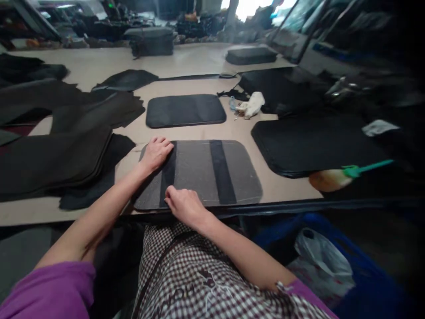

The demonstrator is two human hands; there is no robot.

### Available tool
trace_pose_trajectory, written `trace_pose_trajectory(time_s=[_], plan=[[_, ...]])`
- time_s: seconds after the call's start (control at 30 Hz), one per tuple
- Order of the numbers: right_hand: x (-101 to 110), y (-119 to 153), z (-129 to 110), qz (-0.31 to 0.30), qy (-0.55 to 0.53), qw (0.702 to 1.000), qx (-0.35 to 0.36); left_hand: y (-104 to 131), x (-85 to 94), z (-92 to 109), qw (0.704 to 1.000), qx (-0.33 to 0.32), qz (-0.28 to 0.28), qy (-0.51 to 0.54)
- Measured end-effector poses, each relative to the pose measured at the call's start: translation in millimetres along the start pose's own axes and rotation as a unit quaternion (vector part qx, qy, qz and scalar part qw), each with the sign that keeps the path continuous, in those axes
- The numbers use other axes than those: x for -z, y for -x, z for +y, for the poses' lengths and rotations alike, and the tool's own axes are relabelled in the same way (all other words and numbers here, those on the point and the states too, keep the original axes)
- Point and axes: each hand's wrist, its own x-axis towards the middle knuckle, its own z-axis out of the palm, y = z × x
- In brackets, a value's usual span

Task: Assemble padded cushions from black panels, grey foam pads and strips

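Observation:
A grey rounded-corner panel point(195, 173) lies at the table's near edge, with two black strips running across it. My left hand point(157, 153) rests on the panel's far left part, fingers lying flat against the left strip point(170, 170). At the near end of that same strip is my right hand point(186, 204), its fingers curled and thumb side pressed down at the strip's edge. The right strip point(223, 173) lies flat, untouched by either hand. Beyond the panel sits a black rounded pad or stack point(186, 110).
Black sheets are piled at left point(49, 164); a black panel stack point(312, 144) lies at right. Near it is a bottle of amber content with a green top point(332, 178). A crumpled white item point(255, 105) lies farther back. Below right, a blue crate holds a plastic bag point(323, 261).

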Motion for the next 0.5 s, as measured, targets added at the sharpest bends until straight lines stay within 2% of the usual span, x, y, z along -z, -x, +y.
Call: trace_pose_trajectory(time_s=[0.13,0.27,0.5], plan=[[-11.0,4.9,-1.7,0.033,0.030,0.998,0.038,11.9,-8.5,-2.2,0.999,-0.024,0.025,-0.018],[-22.9,11.1,0.1,0.068,0.054,0.991,0.099,17.9,-22.8,-10.8,0.999,-0.005,0.032,-0.029],[-32.2,46.2,2.4,0.077,0.050,0.985,0.147,24.9,-10.6,8.2,0.998,0.058,-0.007,-0.016]])
